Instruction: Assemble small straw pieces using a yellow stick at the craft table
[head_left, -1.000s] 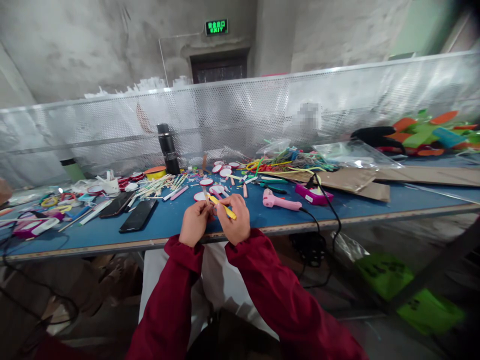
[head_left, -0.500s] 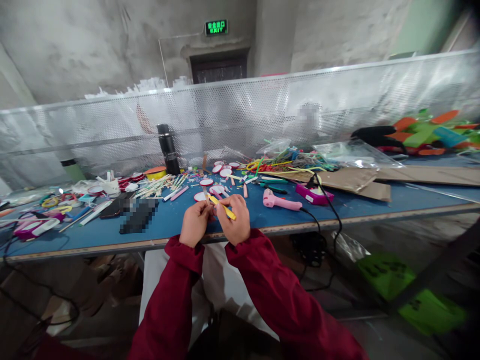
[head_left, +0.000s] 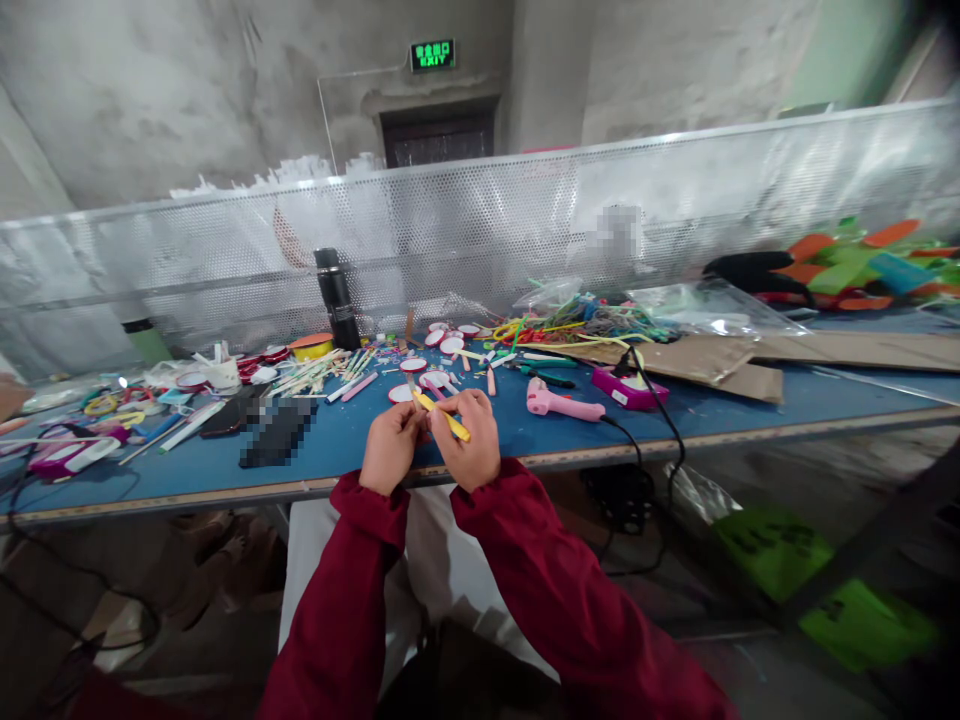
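Two maroon sleeves are seen nearest, reaching forward over a person's lap to the edge of a blue surface. At that edge, one yellow-handled tool is held in the right hand, whose fingers are closed around it. Its long axis is slanted: the near end is turned right, toward the body, and the far end is aimed left and away, over the fingertips of the left hand. The handle is thus set nearer the right hand, while its tip is brought just beside the left. The left hand is narrowed to a pinch, with one thin strip apparently gripped there; what else may be tucked between the fingertips is hidden. Just beyond the hands, at least five white discs with red rims are scattered. To their right are placed one pink glue gun, one purple box and, a little behind, one pair of pliers. Farther back, one black bottle is stood before a perforated metal panel. Beyond, one green exit sign is mounted on a grey wall.
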